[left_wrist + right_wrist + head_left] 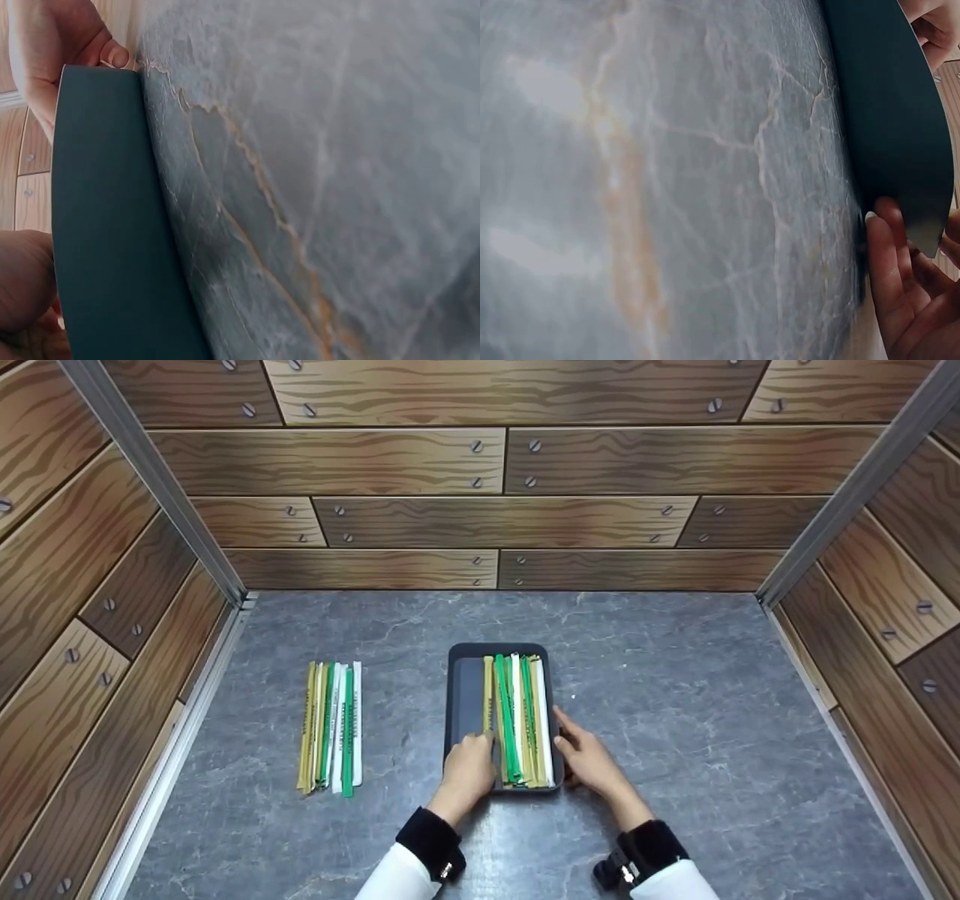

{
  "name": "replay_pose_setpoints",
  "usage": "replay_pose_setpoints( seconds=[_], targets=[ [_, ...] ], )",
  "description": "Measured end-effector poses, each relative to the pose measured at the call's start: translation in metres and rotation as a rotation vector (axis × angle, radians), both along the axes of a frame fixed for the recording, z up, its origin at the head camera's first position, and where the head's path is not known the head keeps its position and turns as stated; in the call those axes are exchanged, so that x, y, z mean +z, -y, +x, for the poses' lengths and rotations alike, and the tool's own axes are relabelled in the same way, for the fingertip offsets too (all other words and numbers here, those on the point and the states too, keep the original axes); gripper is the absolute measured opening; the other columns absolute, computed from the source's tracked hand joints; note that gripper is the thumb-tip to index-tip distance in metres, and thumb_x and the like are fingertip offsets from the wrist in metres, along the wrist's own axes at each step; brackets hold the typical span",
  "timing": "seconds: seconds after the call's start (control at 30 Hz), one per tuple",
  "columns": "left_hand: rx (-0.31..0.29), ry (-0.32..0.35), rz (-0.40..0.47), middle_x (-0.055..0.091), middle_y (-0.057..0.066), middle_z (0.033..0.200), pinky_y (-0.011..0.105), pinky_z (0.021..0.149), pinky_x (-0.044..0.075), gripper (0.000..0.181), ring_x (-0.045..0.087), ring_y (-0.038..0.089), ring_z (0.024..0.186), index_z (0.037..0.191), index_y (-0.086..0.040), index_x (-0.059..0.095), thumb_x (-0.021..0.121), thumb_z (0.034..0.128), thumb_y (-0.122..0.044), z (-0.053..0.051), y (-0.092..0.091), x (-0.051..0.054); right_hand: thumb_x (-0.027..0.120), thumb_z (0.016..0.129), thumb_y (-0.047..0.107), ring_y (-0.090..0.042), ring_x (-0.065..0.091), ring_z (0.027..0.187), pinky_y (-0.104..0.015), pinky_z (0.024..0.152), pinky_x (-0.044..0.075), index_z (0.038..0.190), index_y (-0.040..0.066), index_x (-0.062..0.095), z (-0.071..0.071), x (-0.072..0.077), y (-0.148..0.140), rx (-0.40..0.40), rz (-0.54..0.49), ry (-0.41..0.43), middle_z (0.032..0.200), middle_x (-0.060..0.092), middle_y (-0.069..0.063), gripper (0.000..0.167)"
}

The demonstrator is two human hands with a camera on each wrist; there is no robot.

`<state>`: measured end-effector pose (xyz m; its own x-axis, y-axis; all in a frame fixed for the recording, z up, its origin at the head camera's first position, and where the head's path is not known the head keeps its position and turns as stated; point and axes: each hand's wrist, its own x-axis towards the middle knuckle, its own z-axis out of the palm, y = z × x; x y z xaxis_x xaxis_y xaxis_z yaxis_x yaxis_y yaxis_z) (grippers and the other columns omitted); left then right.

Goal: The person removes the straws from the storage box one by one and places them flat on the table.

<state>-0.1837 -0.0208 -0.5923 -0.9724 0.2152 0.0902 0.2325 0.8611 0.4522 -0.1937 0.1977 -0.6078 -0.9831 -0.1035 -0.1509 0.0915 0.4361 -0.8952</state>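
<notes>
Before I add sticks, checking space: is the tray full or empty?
Partly full: the tray shows bare floor on its left, sticks on its right.

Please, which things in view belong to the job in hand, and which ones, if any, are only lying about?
Job:
- tray
- sticks in it
- loose sticks, probably: they look alike
- left hand, over the tray
- right hand, touching the tray

Only surroundings or worn:
- table
- plank-patterned walls
- wristbands

Dark grey tray [467, 697]; green, gold and white sticks [507, 720]; veined blue-grey tabletop [675, 682]; brown wood-grain walls [480, 521]
</notes>
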Motion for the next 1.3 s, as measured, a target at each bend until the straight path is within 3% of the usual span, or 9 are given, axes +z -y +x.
replay_pose_setpoints(
  seconds=[0.17,0.37,0.5,0.73,0.9,1.1,1.3],
  targets=[
    [0.012,0.004,0.026,0.067,0.021,0.081,0.048,0.057,0.055,0.026,0.067,0.040,0.070,0.098,0.000,0.068,0.065,0.0734,0.008,0.000,0.001,0.000,0.053,0.101,0.011,-0.030,0.066,0.078,-0.040,0.042,0.052,0.154,0.019,0.034,0.000,-0.001,0.000,0.001,0.017,-0.006,0.150,0.034,-0.028,0.057],
    [0.011,-0.009,0.053,0.066,0.021,0.076,0.046,0.052,0.054,0.027,0.066,0.039,0.064,0.096,0.001,0.064,0.065,0.0695,0.008,-0.001,0.004,0.000,0.052,0.102,0.011,-0.024,0.058,0.053,-0.041,0.043,0.053,0.154,0.022,0.035,0.000,0.000,0.001,-0.017,-0.021,0.042,0.148,0.037,-0.029,0.056],
    [0.013,-0.020,0.068,0.065,0.020,0.073,0.045,0.050,0.053,0.025,0.066,0.039,0.063,0.093,0.000,0.061,0.064,0.0697,0.009,-0.001,0.008,0.003,0.052,0.102,0.010,-0.024,0.058,0.054,-0.041,0.043,0.053,0.154,0.022,0.035,0.000,0.001,0.001,-0.022,-0.035,0.046,0.148,0.036,-0.029,0.056],
    [0.031,-0.033,0.114,0.066,0.020,0.078,0.044,0.053,0.054,0.035,0.067,0.037,0.066,0.107,0.002,0.063,0.066,0.0721,0.007,0.002,0.014,0.015,0.052,0.101,0.010,-0.024,0.057,0.053,-0.041,0.042,0.053,0.153,0.021,0.036,0.001,0.000,0.001,-0.022,-0.032,0.037,0.146,0.039,-0.030,0.056],
    [0.089,-0.024,0.168,0.068,0.025,0.096,0.045,0.062,0.057,0.050,0.067,0.038,0.077,0.121,0.003,0.062,0.069,0.0713,0.006,0.003,0.028,0.028,0.053,0.101,0.010,-0.024,0.057,0.053,-0.041,0.042,0.053,0.153,0.021,0.035,0.000,0.000,0.002,-0.020,-0.026,0.040,0.147,0.038,-0.030,0.056],
    [0.178,-0.091,0.207,0.069,0.022,0.102,0.050,0.068,0.056,0.053,0.067,0.040,0.083,0.123,0.001,0.064,0.068,0.0707,0.005,0.000,0.057,0.043,0.053,0.101,0.010,-0.024,0.056,0.052,-0.041,0.042,0.053,0.154,0.022,0.035,0.000,0.000,0.001,-0.012,-0.024,0.037,0.147,0.036,-0.031,0.057],
    [0.285,-0.069,0.227,0.069,0.022,0.105,0.051,0.070,0.056,0.050,0.066,0.040,0.085,0.123,0.001,0.065,0.066,0.0730,0.005,-0.001,0.090,0.044,0.052,0.101,0.010,-0.024,0.059,0.057,-0.041,0.043,0.054,0.154,0.021,0.034,0.001,0.001,0.001,-0.005,-0.024,0.032,0.145,0.038,-0.032,0.057]
  ],
)
